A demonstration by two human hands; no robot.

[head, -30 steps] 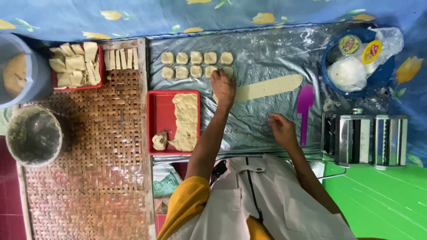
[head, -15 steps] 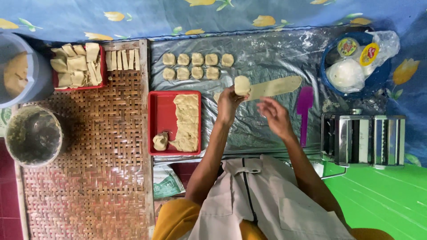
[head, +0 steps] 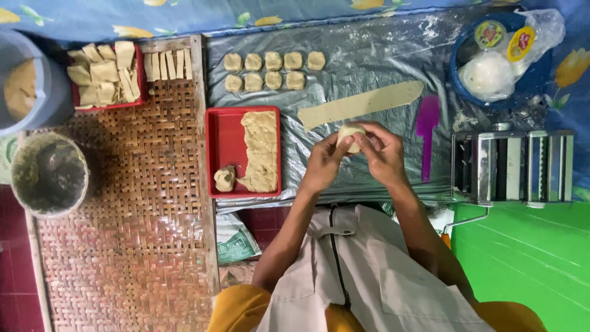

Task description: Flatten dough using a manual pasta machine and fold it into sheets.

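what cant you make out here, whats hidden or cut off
Head view, the only one:
- Dough piece: mostly covered by left hand and right hand; its shape is unclear.
- Grey tub: cut by the left edge.
- Blue bowl: its contents sit under a plastic bag.
- Pasta roller: crank cut short by the person's arm.

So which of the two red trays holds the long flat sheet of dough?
The red tray left of the hands, on the grey plastic sheet; the other red tray, on the woven mat, holds stacked cut pieces.
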